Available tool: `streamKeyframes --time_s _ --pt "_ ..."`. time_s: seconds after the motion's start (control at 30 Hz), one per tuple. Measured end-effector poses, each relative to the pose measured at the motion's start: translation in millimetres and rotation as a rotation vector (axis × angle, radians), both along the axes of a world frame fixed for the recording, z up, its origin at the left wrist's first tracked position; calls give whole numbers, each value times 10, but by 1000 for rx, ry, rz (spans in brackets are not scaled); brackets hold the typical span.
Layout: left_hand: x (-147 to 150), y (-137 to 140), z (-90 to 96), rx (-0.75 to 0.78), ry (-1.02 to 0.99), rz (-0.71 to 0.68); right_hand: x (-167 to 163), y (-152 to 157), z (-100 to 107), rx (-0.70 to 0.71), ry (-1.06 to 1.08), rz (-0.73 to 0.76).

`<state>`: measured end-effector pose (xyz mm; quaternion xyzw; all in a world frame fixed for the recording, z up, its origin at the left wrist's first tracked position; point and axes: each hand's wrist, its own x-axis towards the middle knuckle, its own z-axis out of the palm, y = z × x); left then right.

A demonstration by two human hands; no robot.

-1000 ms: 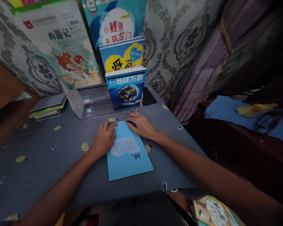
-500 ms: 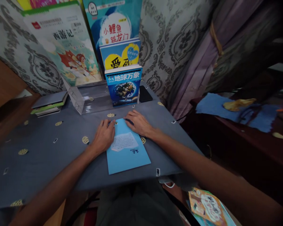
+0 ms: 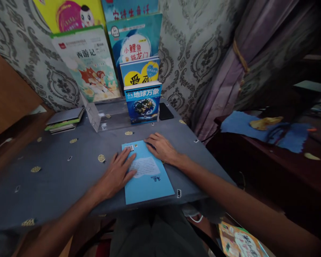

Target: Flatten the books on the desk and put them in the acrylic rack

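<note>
A light blue book (image 3: 147,191) lies back cover up near the table's front edge, with a pale text panel in its middle and a barcode at its top left. My left hand (image 3: 119,171) rests flat over the book's left side, fingers apart. At the top right corner lies my right hand (image 3: 162,148), its fingertips touching the cover's edge and its fingers loosely bent, with a dark gap under them. Neither hand lifts the book. Part of its right edge is hidden under my right hand.
Behind the blue book, upright books (image 3: 143,105) stand in a clear plastic rack (image 3: 96,116). A small book stack (image 3: 65,119) lies at the left, a black phone (image 3: 166,111) right of the rack. More books (image 3: 240,241) lie below the table. A blue cloth (image 3: 235,125) covers furniture at the right.
My left hand has moved from the book's top left edge down onto its cover, fingers spreading and uncovering the barcode. My right hand stays at the top right corner. The view has shifted slightly.
</note>
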<state>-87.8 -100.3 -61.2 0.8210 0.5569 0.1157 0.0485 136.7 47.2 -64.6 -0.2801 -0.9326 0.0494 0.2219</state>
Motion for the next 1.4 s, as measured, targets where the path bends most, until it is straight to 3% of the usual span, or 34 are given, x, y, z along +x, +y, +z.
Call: streamKeyframes --time_s 0.17,0.3,0.53,0.67,0.77,0.9,1.0,1.13,1.27,1.4 --pt "-63 -397 168 -186 53 -187 71 -137 10 -7 27 12" --pt "-14 -644 256 -231 56 -284 148 -314 30 -27 40 10" --pt "71 -770 -51 -21 84 -237 423 -663 -28 -43 24 11" --pt "13 -748 31 60 32 -307 656 -783 -109 -100 29 73" --pt "-33 -680 243 94 -106 -333 848 -843 -131 -138 91 163" --pt "-3 -481 406 145 -431 -250 1003 -910 -77 -244 94 237" --pt "91 -285 462 129 -689 -137 973 -915 -36 -333 103 171" --pt "209 15 549 81 -944 56 789 -833 45 -405 283 59" --pt "263 328 547 44 -1133 176 573 -717 238 -511 412 -5" --pt "276 543 432 -47 -1265 109 444 -606 334 -579 502 -13"
